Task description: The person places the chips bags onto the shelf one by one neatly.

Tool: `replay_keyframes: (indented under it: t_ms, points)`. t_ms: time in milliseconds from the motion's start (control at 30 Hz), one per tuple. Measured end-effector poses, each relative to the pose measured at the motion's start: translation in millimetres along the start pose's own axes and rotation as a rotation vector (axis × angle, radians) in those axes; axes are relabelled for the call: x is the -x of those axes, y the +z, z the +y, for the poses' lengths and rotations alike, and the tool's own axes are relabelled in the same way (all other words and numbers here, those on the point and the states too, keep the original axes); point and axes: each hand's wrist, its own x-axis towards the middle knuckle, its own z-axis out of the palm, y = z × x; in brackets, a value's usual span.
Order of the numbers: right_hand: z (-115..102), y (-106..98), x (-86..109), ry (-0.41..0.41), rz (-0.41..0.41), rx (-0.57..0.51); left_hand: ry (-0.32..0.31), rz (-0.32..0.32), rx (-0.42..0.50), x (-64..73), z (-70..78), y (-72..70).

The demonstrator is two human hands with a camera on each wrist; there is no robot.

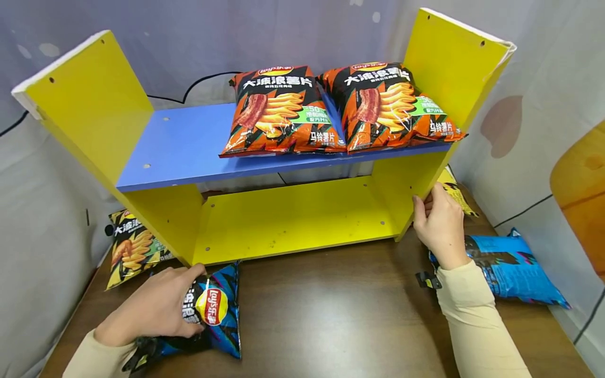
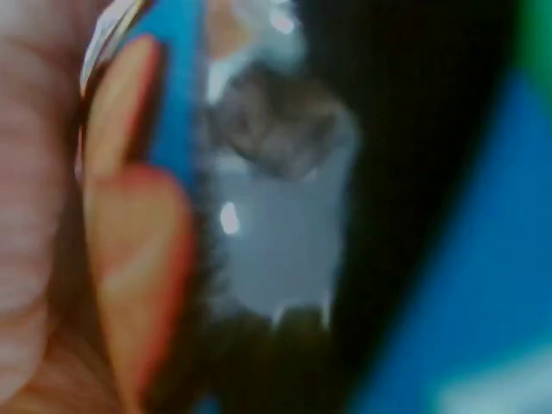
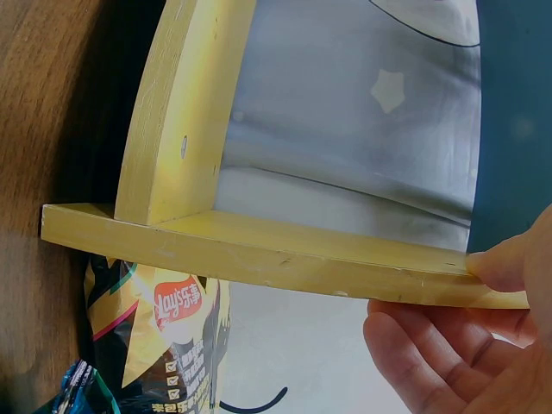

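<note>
My left hand grips a blue and black bag of Lay's chips lying on the table, in front of the shelf's left end. In the left wrist view the chip bag fills the picture, blurred, with part of the hand along the left edge. My right hand holds the front edge of the rack's right side panel. Seen from the right wrist, the thumb lies on one side of this yellow panel and the fingers of the hand on the other.
Two orange and black chip bags lean on the blue upper shelf. Below is a yellow lower shelf. A yellow and black bag stands outside the left panel. On the right lie a blue bag and another yellow bag.
</note>
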Motion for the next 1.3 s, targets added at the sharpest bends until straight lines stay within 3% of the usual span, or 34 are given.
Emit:
replay_keyframes:
  t_ms: [133, 300, 467, 600, 733, 900, 1067, 1300]
  points:
    - [1, 0, 1.4, 0.001, 0.006, -0.001, -0.048, 0.078, 0.06, 0.9, 20.1, 0.4]
    - [3, 0, 3.6, -0.003, 0.013, 0.003, -0.195, 0.202, 0.23, -10.5, 54.8, 4.4]
    - [6, -3, 4.4, -0.001, 0.027, 0.016, -0.334, 0.277, 0.392, -41.1, 87.6, 11.3]
    - [8, -4, 4.0, 0.001, 0.025, 0.022, -0.346, 0.381, 0.431, -70.3, 104.9, 23.2]
    - [7, -2, 4.6, -0.005, 0.019, 0.02, -0.308, 0.507, 0.409, -90.3, 114.9, 37.9]
    - [6, 0, 3.6, -0.024, 0.021, 0.014, -0.212, 0.569, 0.258, -99.4, 118.6, 53.3]
    - [3, 1, 2.0, -0.028, 0.025, 0.013, -0.177, 0.558, 0.098, -101.4, 117.6, 60.8]
    - [1, 3, 0.2, -0.033, 0.024, 0.007, -0.196, 0.506, 0.002, -105.0, 115.3, 65.3]
